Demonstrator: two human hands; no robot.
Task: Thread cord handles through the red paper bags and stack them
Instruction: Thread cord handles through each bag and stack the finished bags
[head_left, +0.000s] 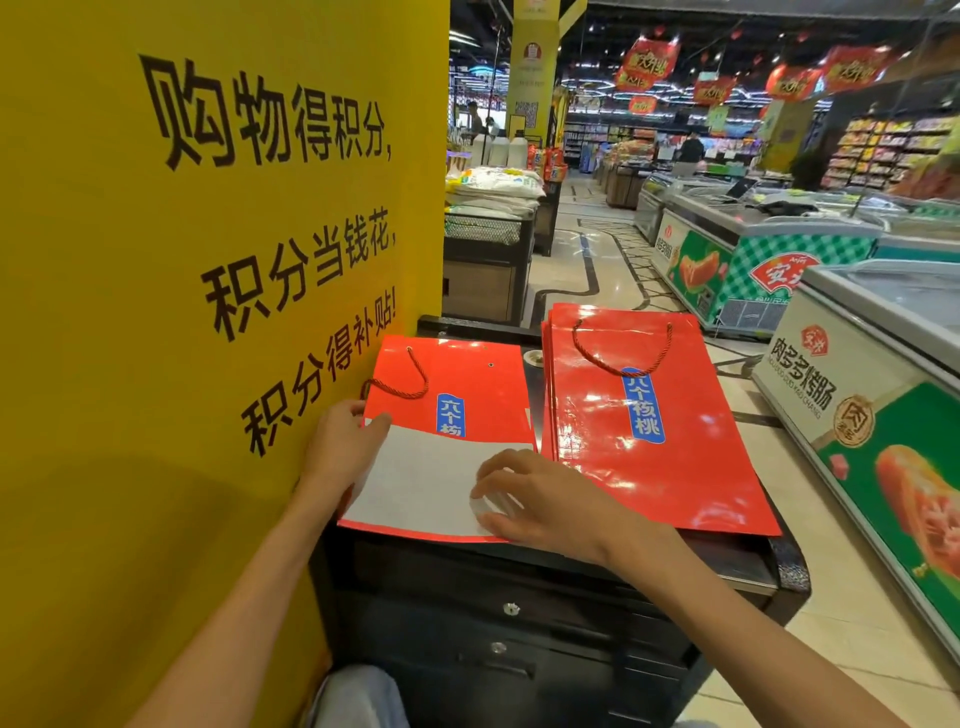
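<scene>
A flat red paper bag (467, 376) lies on the left of the black cabinet top (779, 566), with a white folded flap (421, 478) covering its near half. A red cord handle (402, 387) loops from one hole near its top; the other hole (490, 365) shows empty. My left hand (345, 441) rests on the bag's left edge, fingers on the white flap. My right hand (540, 499) presses flat on the flap's near right corner. To the right sits a stack of red bags (649, 431), its top bag fitted with a cord handle (621, 351).
A yellow pillar (208, 312) with black characters stands tight against the left side. Chest freezers (883, 415) line the right of the tiled aisle. The black cabinet has drawers with locks (511, 609) below. A small round object (533, 357) sits between the two bag piles.
</scene>
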